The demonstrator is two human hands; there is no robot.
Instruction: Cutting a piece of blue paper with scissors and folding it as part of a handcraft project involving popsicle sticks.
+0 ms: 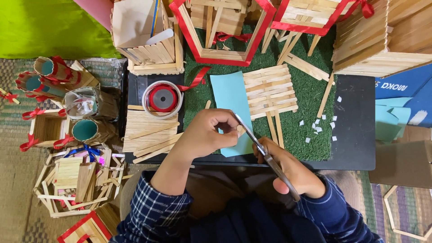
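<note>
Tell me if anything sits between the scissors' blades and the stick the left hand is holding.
Nothing visible does. The scissors in the right hand reach the small wooden stick pinched by the left hand, above the light blue paper.

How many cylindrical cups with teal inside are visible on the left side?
3. Two red-ribboned ones lie at upper left: cup one and cup two. Cup three lies lower, beside the stick box. The clutter may hide others.
</note>
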